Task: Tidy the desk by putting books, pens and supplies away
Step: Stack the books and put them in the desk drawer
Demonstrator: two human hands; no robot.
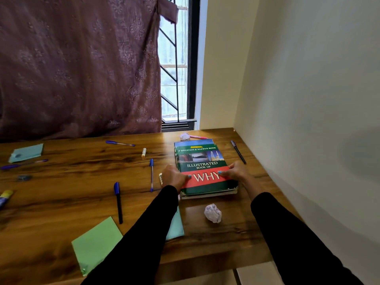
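Wooden desk (72, 202), far right: the book stack (205, 171) is gripped at both sides by left hand (174, 177) and right hand (236, 171), being squared; scattered pens are likely gathered next.

Both hands (205, 175) grip book stack (202, 161) on desk (82, 192).

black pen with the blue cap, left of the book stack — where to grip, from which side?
Pinch the black pen across its bare barrel, about midway, coming from above. It lies flat on the desk, cap away from the person, with open wood on both long sides, so fingers can close across its width. Probably easiest for the left hand.
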